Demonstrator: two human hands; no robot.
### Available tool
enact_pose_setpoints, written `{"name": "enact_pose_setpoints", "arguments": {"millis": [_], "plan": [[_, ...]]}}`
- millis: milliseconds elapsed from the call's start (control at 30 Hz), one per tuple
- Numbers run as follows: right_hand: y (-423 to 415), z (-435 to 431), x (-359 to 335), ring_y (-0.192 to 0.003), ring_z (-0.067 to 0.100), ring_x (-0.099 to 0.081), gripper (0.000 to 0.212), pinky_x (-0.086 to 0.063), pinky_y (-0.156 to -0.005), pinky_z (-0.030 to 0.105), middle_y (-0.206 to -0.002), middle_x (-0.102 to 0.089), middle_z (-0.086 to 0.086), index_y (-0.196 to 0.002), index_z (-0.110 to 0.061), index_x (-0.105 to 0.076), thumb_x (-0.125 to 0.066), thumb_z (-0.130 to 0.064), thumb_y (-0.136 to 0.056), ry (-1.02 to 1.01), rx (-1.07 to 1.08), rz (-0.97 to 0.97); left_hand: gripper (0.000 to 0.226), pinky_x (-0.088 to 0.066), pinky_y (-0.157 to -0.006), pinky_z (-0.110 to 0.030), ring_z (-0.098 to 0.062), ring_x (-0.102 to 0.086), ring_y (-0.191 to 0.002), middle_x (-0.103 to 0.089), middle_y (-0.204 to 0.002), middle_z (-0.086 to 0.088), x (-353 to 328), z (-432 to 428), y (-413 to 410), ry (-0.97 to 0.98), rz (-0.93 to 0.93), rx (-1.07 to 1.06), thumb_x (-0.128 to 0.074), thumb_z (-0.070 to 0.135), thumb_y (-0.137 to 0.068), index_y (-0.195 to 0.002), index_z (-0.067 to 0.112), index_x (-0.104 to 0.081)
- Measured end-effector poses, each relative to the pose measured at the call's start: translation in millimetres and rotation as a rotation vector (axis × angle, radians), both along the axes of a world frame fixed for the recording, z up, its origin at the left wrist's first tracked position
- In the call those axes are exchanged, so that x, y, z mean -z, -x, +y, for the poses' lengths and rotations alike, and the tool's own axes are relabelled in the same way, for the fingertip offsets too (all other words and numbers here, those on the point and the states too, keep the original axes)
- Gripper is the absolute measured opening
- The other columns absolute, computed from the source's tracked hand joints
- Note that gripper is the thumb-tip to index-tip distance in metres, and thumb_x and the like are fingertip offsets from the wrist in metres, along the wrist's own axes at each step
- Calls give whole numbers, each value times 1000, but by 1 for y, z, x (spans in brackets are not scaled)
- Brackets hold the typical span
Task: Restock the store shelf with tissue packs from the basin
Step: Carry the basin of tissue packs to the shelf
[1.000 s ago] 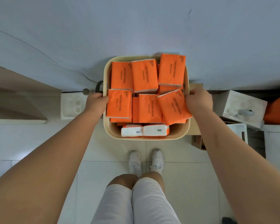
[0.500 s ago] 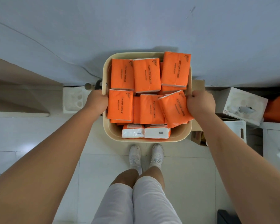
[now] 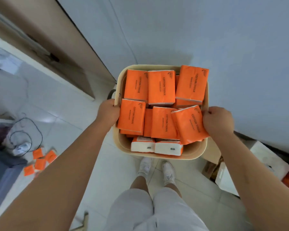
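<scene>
Above glossy white floor tiles (image 3: 70, 114), a beige basin (image 3: 187, 156) heaped with orange tissue packs (image 3: 161, 87) is held, left hand (image 3: 108, 112) and right hand (image 3: 218, 121) each gripping a side rim.
Any tilt could spill the tilted pack (image 3: 188, 124) overhanging the right rim; a black cable (image 3: 26, 135) and loose packs (image 3: 40, 161) on the floor invite tripping.

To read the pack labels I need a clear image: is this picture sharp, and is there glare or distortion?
Head view: tissue packs in the basin sharp, COTTON TISSUE readable; loose packs on the floor at left blurred; soft glare on floor tiles; wide lens bends the edges.
</scene>
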State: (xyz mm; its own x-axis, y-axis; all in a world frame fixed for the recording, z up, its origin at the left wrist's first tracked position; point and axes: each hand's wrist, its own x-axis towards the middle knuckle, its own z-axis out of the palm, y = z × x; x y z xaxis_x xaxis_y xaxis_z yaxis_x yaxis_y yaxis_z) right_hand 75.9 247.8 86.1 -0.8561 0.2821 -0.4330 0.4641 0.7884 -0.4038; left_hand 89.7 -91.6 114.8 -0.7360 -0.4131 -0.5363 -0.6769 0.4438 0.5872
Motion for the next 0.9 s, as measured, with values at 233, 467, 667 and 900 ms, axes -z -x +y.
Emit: {"name": "enact_pose_setpoints", "arguments": {"millis": [233,467,667,900], "plan": [[19,-97,-67,-73,33,-61,33,-46,-63,34,-73,-63,9,-67,-12,-61,-48,-24,-94,13,-367,94,23,-62,-69,-48,-39,-71,-79,-72,-84,-21,-58,-74,-110,-4,77,-363,-50,6,-90,-82,4,-71],[-21,-233,-110,-77,34,-59,33,-44,-65,33,-78,-64,10,-74,-12,-67,-48,-27,-97,16,-770,167,22,-46,-41,-27,-29,-60,-60,-60,-68,-11,-84,-141,-256,48,134,-694,-47,-3,-87,-74,6,-62],[-107,-362,-115,-77,32,-58,34,-45,-67,35,-76,-63,8,-67,-16,-62,-47,-24,-96,16,-1095,195,25,-41,-32,-23,-27,-55,-56,-57,-67,-12,-86,-193,-407,92,129,-983,-48,-1,-89,-71,6,-64],[-239,-491,-103,-76,31,-61,34,-49,-72,39,-72,-62,6,-65,-14,-63,-47,-24,-93,18,-1400,198,36,-35,-32,-21,-25,-46,-56,-52,-73,-7,-84,-236,-574,109,102,-1221,-44,-8,-87,-56,10,-47]]}}
